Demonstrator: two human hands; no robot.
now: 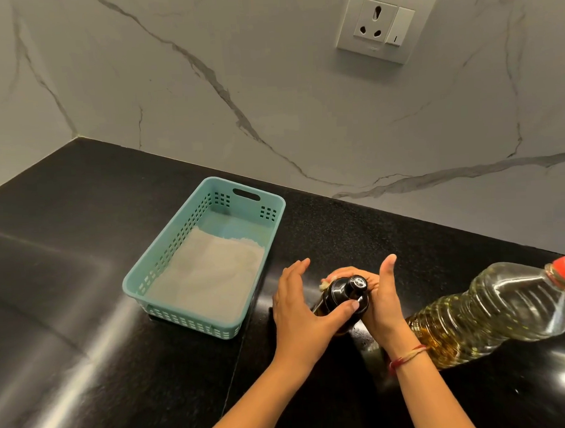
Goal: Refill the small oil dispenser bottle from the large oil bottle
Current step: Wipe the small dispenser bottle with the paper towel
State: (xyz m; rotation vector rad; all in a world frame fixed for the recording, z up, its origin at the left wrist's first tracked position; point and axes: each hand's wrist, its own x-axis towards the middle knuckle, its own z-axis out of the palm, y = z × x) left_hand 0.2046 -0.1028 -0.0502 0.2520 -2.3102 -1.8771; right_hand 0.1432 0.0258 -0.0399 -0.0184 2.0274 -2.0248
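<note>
Uncapping step: right hand curls round small dispenser bottle mid-counter; left hand fingers spread, thumb on its black cap. Large oil bottle just beside it, toward the counter's right, capped. Next likely needs twisting cap off, bottle steadied

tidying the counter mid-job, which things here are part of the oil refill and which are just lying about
In the job: small dispenser bottle; large oil bottle, capped.
Lying about: teal basket; wall socket.
</note>
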